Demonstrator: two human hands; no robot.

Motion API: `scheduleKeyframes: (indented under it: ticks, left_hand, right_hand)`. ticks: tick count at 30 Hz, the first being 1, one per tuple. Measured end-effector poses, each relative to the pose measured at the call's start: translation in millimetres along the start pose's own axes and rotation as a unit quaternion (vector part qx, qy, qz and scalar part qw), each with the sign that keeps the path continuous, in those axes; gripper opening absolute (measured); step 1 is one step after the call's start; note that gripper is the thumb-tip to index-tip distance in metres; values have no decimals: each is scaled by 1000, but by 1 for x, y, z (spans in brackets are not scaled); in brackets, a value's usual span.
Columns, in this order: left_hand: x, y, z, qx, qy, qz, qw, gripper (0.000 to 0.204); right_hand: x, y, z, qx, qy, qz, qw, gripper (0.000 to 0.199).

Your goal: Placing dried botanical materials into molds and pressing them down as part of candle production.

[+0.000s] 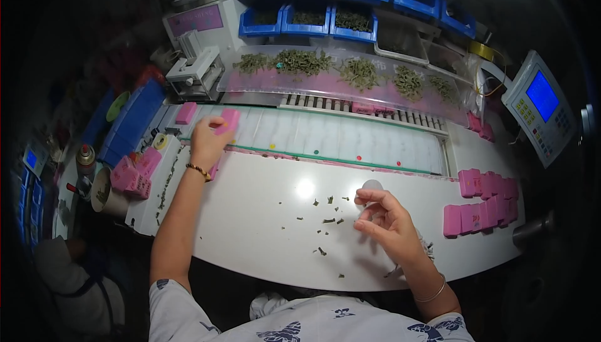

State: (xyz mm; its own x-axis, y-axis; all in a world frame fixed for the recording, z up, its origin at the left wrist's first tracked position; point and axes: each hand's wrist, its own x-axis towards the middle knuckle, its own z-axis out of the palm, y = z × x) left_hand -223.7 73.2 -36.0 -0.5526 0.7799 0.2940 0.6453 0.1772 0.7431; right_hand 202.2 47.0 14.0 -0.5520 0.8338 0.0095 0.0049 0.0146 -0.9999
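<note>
The left hand (210, 140) pinches a pink box (231, 118) at its fingertips, above or on the white conveyor (313, 134); too light or off-centre a pinch could let it twist and tip. The right hand (385, 220) curls just below a pale round thing (372, 185), its hold unclear; a careless sweep could scatter the green bits (329, 221) to its left.

Extends the left hand (205, 141) forward on an outstretched arm (181, 220), with curled fingers (216, 120); holds the right hand (392, 226) nearer, with the thumb (370, 228) apart from bent fingers.
</note>
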Motion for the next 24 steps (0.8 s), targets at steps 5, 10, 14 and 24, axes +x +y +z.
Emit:
scheduleKeyframes:
  ticks: [5, 10, 14, 24]
  left_hand:
    - [42, -35, 1, 195, 55, 28, 979, 33]
    - [62, -36, -2, 224, 24, 7, 974, 40]
    - [17, 2, -11, 288, 126, 73, 946, 56]
    - [-101, 59, -10, -3, -189, -41, 981, 66]
  right_hand:
    - [-16, 8, 0, -8, 4, 8, 1000, 45]
    - [-17, 5, 10, -29, -21, 13, 999, 41]
    - [-20, 8, 7, -30, -22, 18, 999, 38]
    - [-10, 3, 17, -20, -64, 48, 997, 36]
